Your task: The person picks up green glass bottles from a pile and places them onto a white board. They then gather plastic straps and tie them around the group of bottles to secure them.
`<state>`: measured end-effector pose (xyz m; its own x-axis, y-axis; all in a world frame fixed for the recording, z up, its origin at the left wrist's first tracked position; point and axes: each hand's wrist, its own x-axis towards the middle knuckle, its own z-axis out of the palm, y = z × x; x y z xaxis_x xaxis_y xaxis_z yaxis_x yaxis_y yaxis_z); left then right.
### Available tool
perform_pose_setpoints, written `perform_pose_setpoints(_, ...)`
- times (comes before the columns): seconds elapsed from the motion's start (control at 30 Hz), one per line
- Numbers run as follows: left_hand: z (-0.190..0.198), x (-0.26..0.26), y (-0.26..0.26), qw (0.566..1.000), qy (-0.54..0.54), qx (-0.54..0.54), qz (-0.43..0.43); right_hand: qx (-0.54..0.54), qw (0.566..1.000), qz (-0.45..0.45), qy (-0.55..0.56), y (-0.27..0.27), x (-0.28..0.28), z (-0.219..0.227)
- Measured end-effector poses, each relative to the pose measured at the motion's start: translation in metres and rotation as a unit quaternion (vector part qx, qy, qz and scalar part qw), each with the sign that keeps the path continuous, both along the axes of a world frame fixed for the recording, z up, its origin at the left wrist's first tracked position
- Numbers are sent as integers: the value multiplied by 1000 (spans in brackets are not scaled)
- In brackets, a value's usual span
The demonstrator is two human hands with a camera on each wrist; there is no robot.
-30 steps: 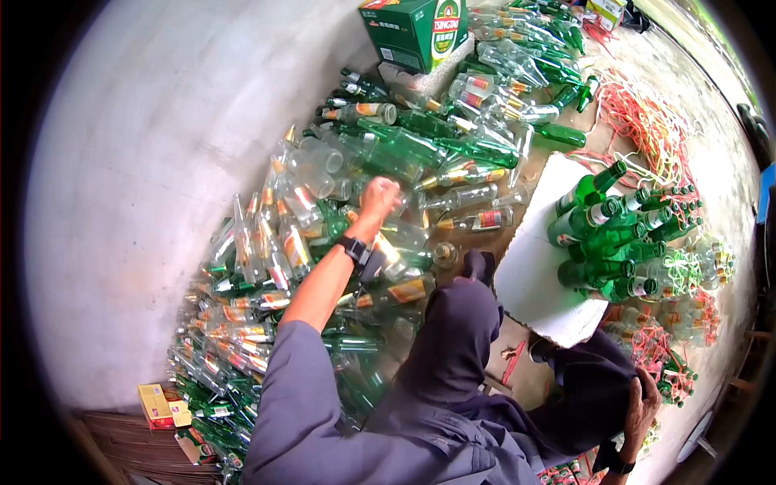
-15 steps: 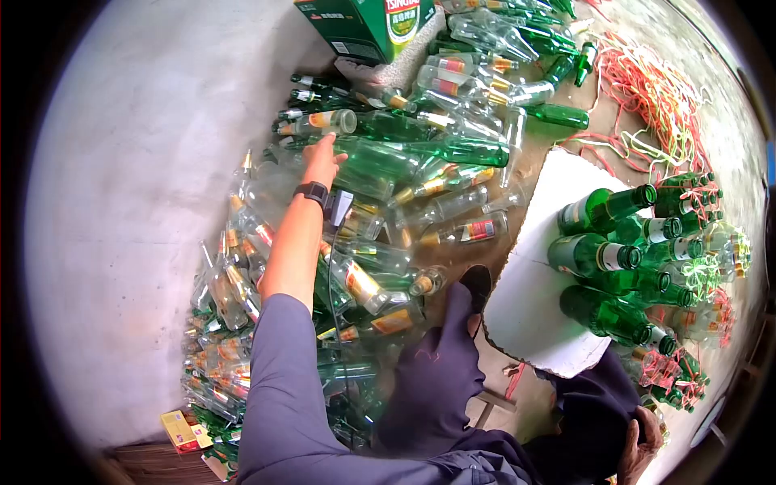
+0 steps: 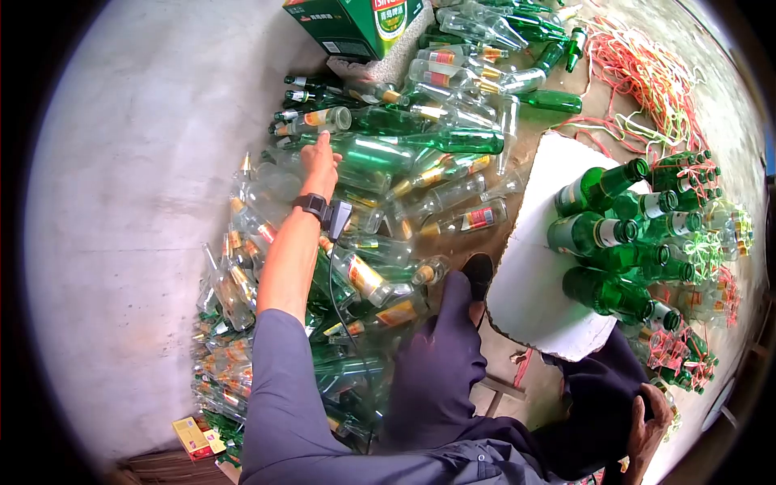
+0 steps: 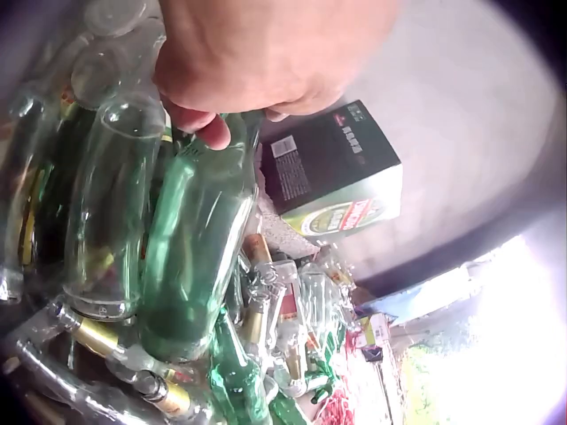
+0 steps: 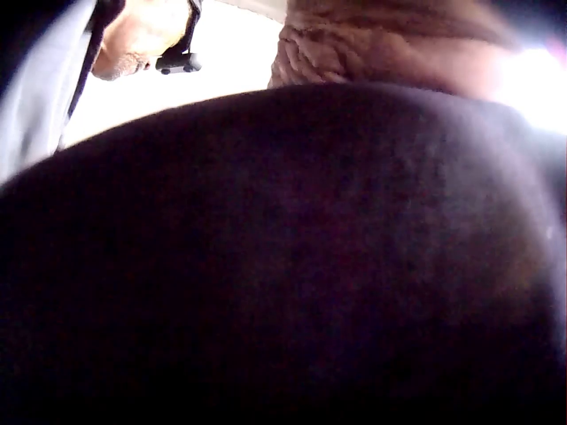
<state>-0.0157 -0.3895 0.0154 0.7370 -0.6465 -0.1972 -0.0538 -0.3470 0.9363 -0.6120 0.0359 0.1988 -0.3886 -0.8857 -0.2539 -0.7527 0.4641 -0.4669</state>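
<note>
In the head view my left hand is at the left end of a pale green glass bottle lying over the heap. The left wrist view shows the curled fingertips of that hand at the upper end of the same bottle, gripping it; the palm hides that end. Clear bottles lie right beside it. My right hand rests on the right knee with nothing in it. Dark trouser cloth fills most of the right wrist view, below the right hand.
Several upright green bottles stand on a white board at the right. Behind them are tied bundles of bottles. Tangled red and yellow cord lies on the floor. A green beer carton sits at the back near the wall.
My left hand has moved forward and left across the heap to the pale green bottle, and then barely shifts. My right hand stays on the knee.
</note>
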Motion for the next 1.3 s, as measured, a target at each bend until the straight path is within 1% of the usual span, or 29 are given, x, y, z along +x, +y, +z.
perform_pose_setpoints(0.07,4,1,5,1000,-21,-12,-19,-20,1000,11,-10,6,-6,-5)
perform_pose_setpoints(0.1,4,2,7,997,-46,-45,-51,-21,1000,5,-18,7,-8,-5)
perform_pose_setpoints(0.13,13,0,9,991,-72,-79,-81,-23,999,0,-26,7,-7,-3)
perform_pose_setpoints(0.17,21,-2,14,989,-87,-64,-101,-48,999,-6,-26,8,-5,-5)
perform_pose_setpoints(0.2,29,-4,17,989,-88,-71,-100,-54,998,-5,-26,9,-5,-6)
perform_pose_setpoints(0.27,38,-8,25,984,-133,-83,-88,-55,998,9,-42,10,-7,-5)
perform_pose_setpoints(0.33,50,-6,32,981,-144,-85,-98,-57,998,6,-33,10,-5,-5)
perform_pose_setpoints(0.4,59,-7,42,972,-168,-104,-131,-76,996,2,-51,10,-5,-6)
perform_pose_setpoints(0.43,68,-11,49,971,-150,-117,-145,-85,995,16,-59,8,-3,-3)
perform_pose_setpoints(0.47,79,-18,57,970,-149,-119,-147,-87,994,13,-58,6,-2,-2)
perform_pose_setpoints(0.53,95,-33,74,959,-173,-123,-186,-97,993,15,-61,8,-1,0)
perform_pose_setpoints(0.57,104,-37,81,960,-182,-64,-201,-105,992,15,-69,9,-2,-2)
perform_pose_setpoints(0.6,111,-45,89,960,-180,-64,-206,-104,992,13,-71,8,0,2)
perform_pose_setpoints(0.67,139,-78,114,936,-196,-92,-279,-102,993,23,-60,9,-1,3)
perform_pose_setpoints(0.73,154,-104,133,928,-177,-95,-314,-107,993,35,-40,11,-4,1)
perform_pose_setpoints(0.8,170,-128,150,892,-152,-139,-402,-113,992,15,-56,12,-4,4)
perform_pose_setpoints(0.83,173,-135,157,884,-162,-97,-427,-113,992,5,-53,14,-6,4)
perform_pose_setpoints(0.87,176,-145,163,881,-160,-99,-434,-113,992,9,-57,15,-7,4)
perform_pose_setpoints(0.93,181,-173,176,842,-141,-65,-516,-118,991,10,-61,18,-10,2)
perform_pose_setpoints(1.0,174,-202,191,829,-208,-79,-512,-125,989,16,-74,21,-13,0)
perform_pose_setpoints(1.03,184,-216,199,804,-207,-86,-550,-127,988,10,-85,22,-12,1)
perform_pose_setpoints(1.07,181,-228,204,790,-199,-113,-569,-131,988,8,-84,22,-12,2)
perform_pose_setpoints(1.13,181,-252,211,759,-201,-119,-608,-127,988,21,-85,24,-12,5)
perform_pose_setpoints(1.17,174,-260,208,749,-224,-116,-613,-133,987,22,-83,25,-11,5)
perform_pose_setpoints(1.27,162,-286,213,740,-230,-111,-623,-142,986,12,-88,28,-12,4)
perform_pose_setpoints(1.3,160,-294,215,721,-285,-129,-619,-145,985,6,-93,29,-13,3)
